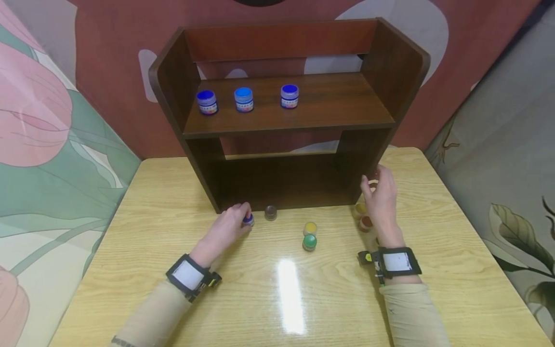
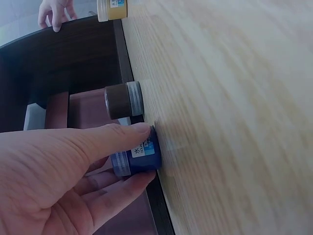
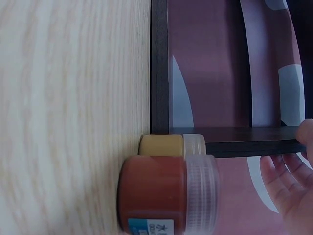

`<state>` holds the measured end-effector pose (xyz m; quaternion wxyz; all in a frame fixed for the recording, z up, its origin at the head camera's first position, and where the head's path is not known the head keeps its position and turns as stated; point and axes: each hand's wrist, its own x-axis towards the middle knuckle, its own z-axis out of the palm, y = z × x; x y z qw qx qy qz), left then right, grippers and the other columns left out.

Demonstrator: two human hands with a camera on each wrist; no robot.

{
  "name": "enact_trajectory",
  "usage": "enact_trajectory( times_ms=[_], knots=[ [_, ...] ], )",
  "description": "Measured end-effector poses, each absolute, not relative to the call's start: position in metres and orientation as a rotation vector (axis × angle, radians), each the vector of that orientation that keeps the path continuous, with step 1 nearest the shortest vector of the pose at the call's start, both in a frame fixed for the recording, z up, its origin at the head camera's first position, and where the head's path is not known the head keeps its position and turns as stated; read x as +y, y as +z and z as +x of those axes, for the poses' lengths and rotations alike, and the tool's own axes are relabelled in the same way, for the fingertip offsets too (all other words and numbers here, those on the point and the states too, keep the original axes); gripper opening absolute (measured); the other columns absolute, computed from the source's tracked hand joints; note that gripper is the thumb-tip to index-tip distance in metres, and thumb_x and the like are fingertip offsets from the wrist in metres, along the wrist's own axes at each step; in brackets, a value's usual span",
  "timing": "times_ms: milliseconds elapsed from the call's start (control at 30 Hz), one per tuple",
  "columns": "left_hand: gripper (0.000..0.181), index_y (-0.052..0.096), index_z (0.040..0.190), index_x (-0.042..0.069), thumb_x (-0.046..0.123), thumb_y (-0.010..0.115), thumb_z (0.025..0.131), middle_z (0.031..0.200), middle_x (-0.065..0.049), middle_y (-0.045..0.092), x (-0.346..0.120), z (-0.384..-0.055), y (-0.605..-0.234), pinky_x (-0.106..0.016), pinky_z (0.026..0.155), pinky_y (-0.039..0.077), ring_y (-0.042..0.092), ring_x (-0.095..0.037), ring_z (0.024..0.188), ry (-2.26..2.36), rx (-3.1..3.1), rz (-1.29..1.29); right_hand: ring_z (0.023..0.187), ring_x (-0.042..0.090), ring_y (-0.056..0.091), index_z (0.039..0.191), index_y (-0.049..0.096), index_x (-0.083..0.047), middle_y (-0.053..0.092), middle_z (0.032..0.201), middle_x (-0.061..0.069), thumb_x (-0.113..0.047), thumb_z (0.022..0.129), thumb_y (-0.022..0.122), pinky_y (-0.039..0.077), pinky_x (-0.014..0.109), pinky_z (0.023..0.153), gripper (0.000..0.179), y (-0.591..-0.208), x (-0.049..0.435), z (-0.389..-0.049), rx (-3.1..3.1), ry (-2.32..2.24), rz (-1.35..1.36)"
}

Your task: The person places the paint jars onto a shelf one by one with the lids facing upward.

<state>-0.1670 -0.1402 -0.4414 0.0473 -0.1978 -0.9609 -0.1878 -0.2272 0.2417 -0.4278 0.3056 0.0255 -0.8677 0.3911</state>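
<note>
My left hand (image 1: pixel 225 226) pinches a small dark blue paint jar (image 2: pixel 144 152) between thumb and fingers, at the front edge of the brown wooden shelf (image 1: pixel 286 205). Beside that jar stands a dark brown paint jar (image 2: pixel 120 101). At the shelf's right side, my right hand (image 1: pixel 381 197) holds the edge of the side panel (image 3: pixel 274 139), the thumb on one face and the fingers on the other. Below this hand stand a reddish-brown paint jar (image 3: pixel 154 188) and an ochre paint jar (image 3: pixel 161 145), close together by the panel's foot.
Three blue-toned jars stand on the upper board: a dark blue jar (image 1: pixel 207 102) at left, a lighter blue jar (image 1: pixel 244 100) and another dark blue jar (image 1: pixel 289 96). A yellow jar (image 1: pixel 310 228) and a green jar (image 1: pixel 310 242) stand on the wooden table (image 1: pixel 347 299).
</note>
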Motion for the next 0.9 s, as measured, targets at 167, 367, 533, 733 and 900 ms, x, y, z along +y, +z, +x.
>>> enact_trajectory(
  times_ms=[167, 367, 533, 733, 900],
  knots=[
    [0.023, 0.058, 0.093, 0.007, 0.006, 0.078, 0.082, 0.083, -0.006, 0.062, -0.1398, -0.1667, -0.4408, -0.027, 0.062, 0.055, 0.06, -0.016, 0.073, -0.565, -2.921, -0.619, 0.1, 0.037, 0.061, 0.124, 0.054, 0.005, 0.059, 0.112, 0.025, -0.01, 0.097, 0.061, 0.058, 0.05, 0.078, 0.032, -0.4272, 0.2415, -0.2275, -2.29, 1.053, 0.075],
    [0.02, 0.06, 0.092, 0.007, 0.005, 0.077, 0.083, 0.083, -0.005, 0.063, -0.1394, -0.1657, -0.4407, -0.028, 0.064, 0.057, 0.062, -0.016, 0.075, -0.552, -2.881, -0.655, 0.1, 0.037, 0.061, 0.125, 0.054, 0.005, 0.059, 0.113, 0.025, -0.01, 0.097, 0.061, 0.058, 0.05, 0.078, 0.032, -0.4268, 0.241, -0.2269, -2.3, 1.053, 0.068],
    [0.02, 0.061, 0.091, 0.008, 0.002, 0.078, 0.082, 0.083, -0.005, 0.064, -0.1402, -0.1657, -0.4401, -0.029, 0.065, 0.057, 0.063, -0.016, 0.076, -0.571, -2.844, -0.67, 0.099, 0.037, 0.061, 0.124, 0.054, 0.005, 0.059, 0.113, 0.025, -0.01, 0.097, 0.061, 0.058, 0.05, 0.077, 0.032, -0.4261, 0.2409, -0.2264, -2.296, 1.047, 0.078],
    [0.023, 0.062, 0.093, 0.008, 0.001, 0.08, 0.08, 0.088, -0.006, 0.066, -0.1412, -0.165, -0.4353, -0.031, 0.072, 0.059, 0.067, -0.019, 0.084, -0.66, -2.81, -0.683, 0.101, 0.037, 0.061, 0.126, 0.053, 0.004, 0.059, 0.114, 0.025, -0.01, 0.097, 0.061, 0.058, 0.051, 0.079, 0.033, -0.4261, 0.2403, -0.2264, -2.302, 1.049, 0.075],
    [0.022, 0.065, 0.099, 0.008, 0.002, 0.079, 0.082, 0.096, -0.007, 0.07, -0.142, -0.1659, -0.4333, -0.032, 0.077, 0.061, 0.07, -0.021, 0.09, -0.734, -2.782, -0.688, 0.102, 0.036, 0.06, 0.127, 0.052, 0.004, 0.058, 0.115, 0.024, -0.011, 0.098, 0.06, 0.057, 0.052, 0.08, 0.033, -0.4264, 0.2407, -0.2262, -2.313, 1.052, 0.06]
  ],
)
